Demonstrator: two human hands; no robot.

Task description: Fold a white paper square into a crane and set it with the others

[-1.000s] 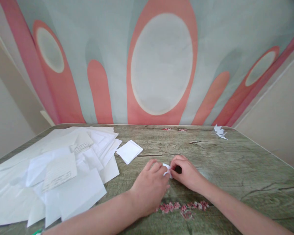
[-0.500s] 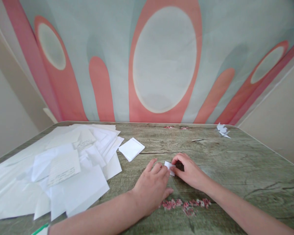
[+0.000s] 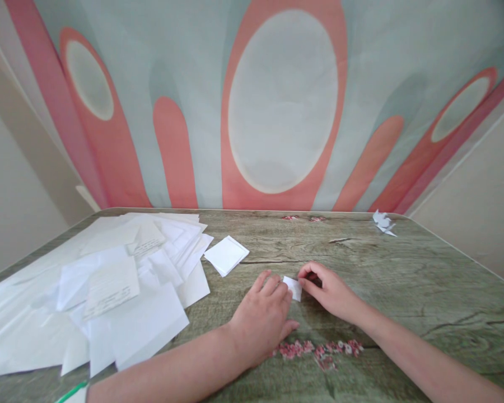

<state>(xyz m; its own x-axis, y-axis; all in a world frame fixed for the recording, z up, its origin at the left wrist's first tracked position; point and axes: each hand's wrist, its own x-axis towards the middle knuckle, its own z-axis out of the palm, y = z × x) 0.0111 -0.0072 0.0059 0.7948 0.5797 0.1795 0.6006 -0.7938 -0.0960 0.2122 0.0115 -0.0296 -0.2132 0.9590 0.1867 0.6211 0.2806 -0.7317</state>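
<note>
Your right grip (image 3: 331, 292) has eased rightward, baring more of the paper (image 3: 294, 288). It lies on the desk (image 3: 407, 274), just left of that grip; whether pinched, I can't tell. Your left grip (image 3: 262, 316), unclenched, covers its left edge.

The table (image 3: 407, 274) offers passage right of the right hand (image 3: 331, 291); 1 paper pile (image 3: 147, 316) obstructs leftward.

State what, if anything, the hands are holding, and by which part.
A small paper, apparently pressed at its left side by the left hand; the right hand is at its right edge, grip unclear.
</note>
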